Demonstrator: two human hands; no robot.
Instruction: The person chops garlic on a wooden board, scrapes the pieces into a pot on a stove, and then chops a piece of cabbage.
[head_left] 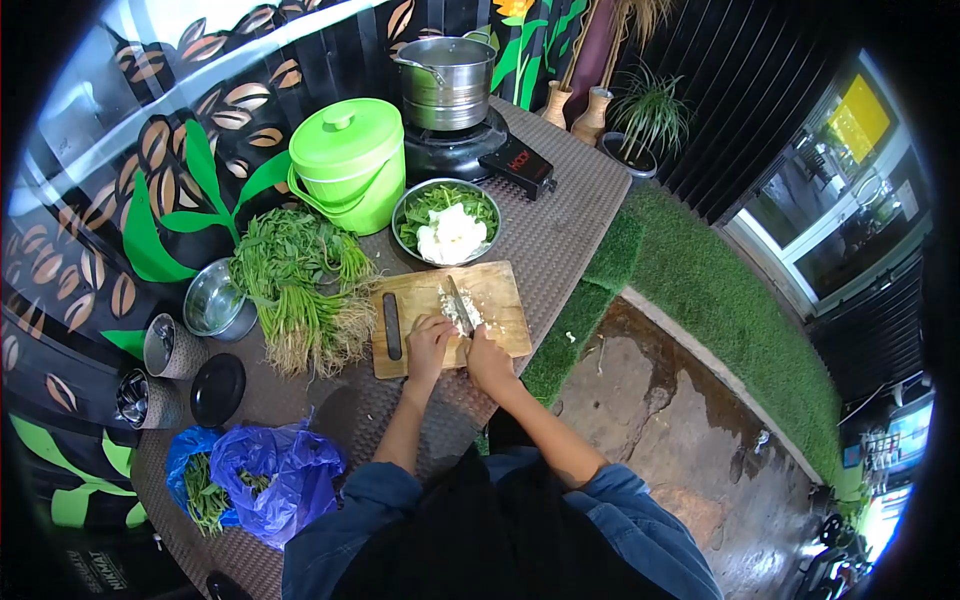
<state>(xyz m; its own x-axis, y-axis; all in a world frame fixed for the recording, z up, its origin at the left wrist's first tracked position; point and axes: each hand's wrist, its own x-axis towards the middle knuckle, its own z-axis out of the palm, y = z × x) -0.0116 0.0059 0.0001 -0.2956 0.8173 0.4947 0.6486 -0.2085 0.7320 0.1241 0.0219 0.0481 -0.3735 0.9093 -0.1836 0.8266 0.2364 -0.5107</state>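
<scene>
Head view. Right hand (pixel 488 360) shut round the handle of a knife (pixel 460 304), fingers wrapped close; blade points away from the body, over the cutting board (pixel 505 335). Left hand (pixel 430 345) beside the blade, fingers bent and bunched near the board's middle. Cannot tell whether they pinch a piece or only steady things; the curl probably keeps fingertips clear of the edge.

Under and around the blade, on the board: small white chopped bits (pixel 478 299), loosely scattered. The board lies flat, square in front of the body, likely so both forearms reach it evenly. Its slot handle is on the left, out of the knife's way.

Just beyond the board: a metal bowl (pixel 398 232) holding green leaves (pixel 418 208) with larger white pieces (pixel 452 238) on top, a short reach from both hands. Left of the board: a heap of greens (pixel 300 265), roots toward the body, close against the board's edge, perhaps for easy picking up.

Farther past the board: a lidded green bucket (pixel 350 165), then a steel pot (pixel 446 90) on a stove (pixel 432 155), seemingly set back to leave working room. Well left of the board, nearer the body: a purple plastic bag (pixel 285 480), its mouth gaping.
</scene>
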